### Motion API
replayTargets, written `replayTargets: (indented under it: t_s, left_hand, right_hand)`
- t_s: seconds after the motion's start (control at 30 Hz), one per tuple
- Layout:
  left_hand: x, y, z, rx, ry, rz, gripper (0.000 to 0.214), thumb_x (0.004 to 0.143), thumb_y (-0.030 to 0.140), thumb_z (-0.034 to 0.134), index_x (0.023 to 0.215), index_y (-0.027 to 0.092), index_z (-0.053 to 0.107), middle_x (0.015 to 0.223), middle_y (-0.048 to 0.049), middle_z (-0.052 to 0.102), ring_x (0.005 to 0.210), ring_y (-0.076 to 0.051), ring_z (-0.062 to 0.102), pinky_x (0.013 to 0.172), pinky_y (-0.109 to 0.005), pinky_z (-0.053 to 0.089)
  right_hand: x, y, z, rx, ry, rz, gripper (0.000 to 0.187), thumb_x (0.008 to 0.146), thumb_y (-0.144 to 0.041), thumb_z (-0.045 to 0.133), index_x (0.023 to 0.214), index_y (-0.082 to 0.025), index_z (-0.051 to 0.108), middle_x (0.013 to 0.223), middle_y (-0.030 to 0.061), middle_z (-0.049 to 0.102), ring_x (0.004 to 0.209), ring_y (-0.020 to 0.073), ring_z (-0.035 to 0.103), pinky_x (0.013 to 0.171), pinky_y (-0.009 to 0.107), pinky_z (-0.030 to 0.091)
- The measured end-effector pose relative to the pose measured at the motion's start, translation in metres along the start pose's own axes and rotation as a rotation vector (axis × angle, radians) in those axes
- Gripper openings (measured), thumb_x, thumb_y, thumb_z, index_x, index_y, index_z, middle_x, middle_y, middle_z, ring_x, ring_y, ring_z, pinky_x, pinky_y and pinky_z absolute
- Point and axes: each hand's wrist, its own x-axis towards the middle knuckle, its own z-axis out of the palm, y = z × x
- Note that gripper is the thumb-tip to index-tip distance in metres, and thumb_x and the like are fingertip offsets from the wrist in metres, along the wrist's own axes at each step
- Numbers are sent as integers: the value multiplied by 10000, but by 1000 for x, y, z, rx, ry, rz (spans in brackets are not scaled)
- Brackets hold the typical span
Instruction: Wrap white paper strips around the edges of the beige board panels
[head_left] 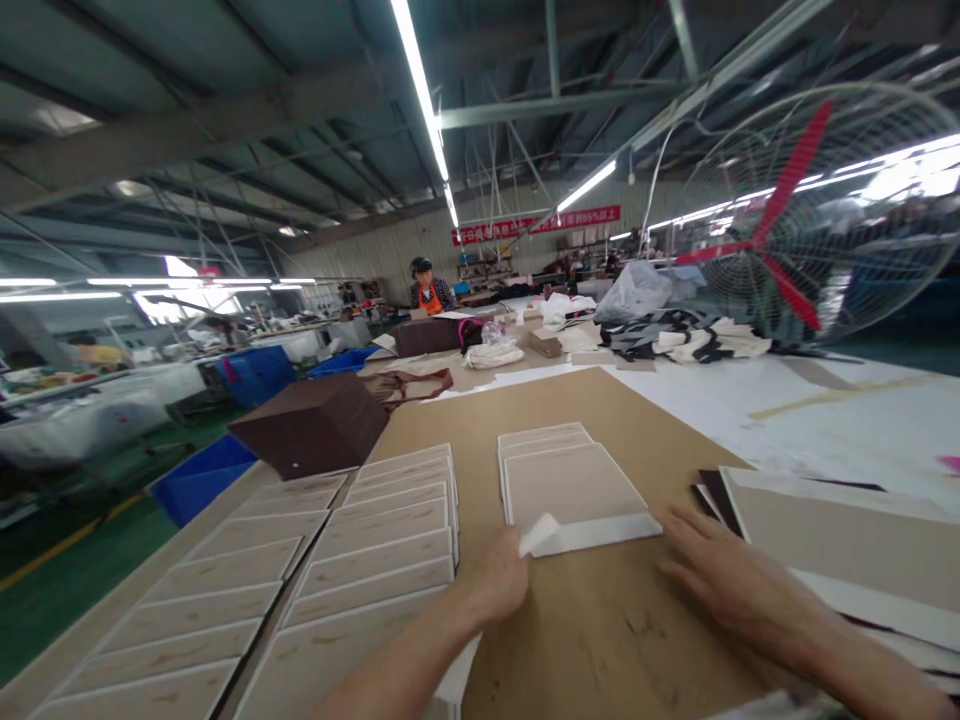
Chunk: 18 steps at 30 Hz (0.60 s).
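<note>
My left hand [491, 580] is closed beside the near left corner of a small stack of beige cards with white folded edges [570, 490], pinching a white flap [541, 530] at that corner. My right hand [720, 575] lies flat with fingers stretched out on the brown cardboard sheet [600, 620], just right of the stack's near edge and not gripping anything. The picture is smeared by motion.
Rows of overlapped beige cards [330, 570] cover the left of the table. A dark brown box [311, 425] stands behind them. Large beige and dark sheets [840, 530] lie at the right. A big fan with red blades [787, 230] stands far right. A person in orange [429, 290] works far off.
</note>
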Motion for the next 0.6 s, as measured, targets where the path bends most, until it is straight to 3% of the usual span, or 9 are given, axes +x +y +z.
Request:
replayTargets:
  t_s: [0.13, 0.23, 0.37, 0.5, 0.6]
  left_hand:
    - [2, -2, 11, 54, 22, 14, 217, 937, 347, 588, 1023, 153, 634, 1017, -48, 664, 961, -201, 636, 886, -424, 508]
    - [-4, -1, 8, 17, 30, 24, 197, 933, 320, 578, 1015, 151, 638, 1019, -60, 674, 979, -211, 634, 898, -422, 487]
    - [-25, 3, 4, -125, 24, 42, 221, 896, 240, 515, 1035, 172, 673, 971, -86, 703, 974, -250, 648, 843, -344, 454]
    - [-63, 1, 5, -253, 5, 45, 267, 854, 264, 501, 1017, 206, 705, 711, -31, 670, 787, -241, 646, 720, -295, 452]
    - [-86, 1, 4, -355, -17, 29, 250, 817, 292, 543, 977, 220, 720, 587, 1, 601, 691, -227, 610, 648, -272, 444]
  right_hand:
    - [46, -23, 35, -51, -36, 97, 544, 947, -463, 400, 1306, -100, 590, 1309, 228, 573, 1211, 372, 525, 1005, 536, 417]
    - [52, -20, 41, -28, -27, 60, 537, 968, -449, 377, 1290, -75, 590, 1289, 231, 583, 1220, 344, 521, 1024, 507, 409]
    - [25, -16, 34, -11, -7, -21, 489, 1005, -400, 320, 1242, -95, 620, 1246, 182, 621, 1192, 275, 559, 1057, 424, 419]
    - [-18, -10, 33, -89, 123, -277, 347, 971, -333, 394, 1090, -220, 701, 1209, 142, 657, 1181, 324, 571, 988, 505, 486]
    - [-40, -9, 36, -200, 188, -392, 315, 938, -283, 439, 1109, -277, 702, 1250, 117, 647, 1176, 349, 574, 946, 546, 507]
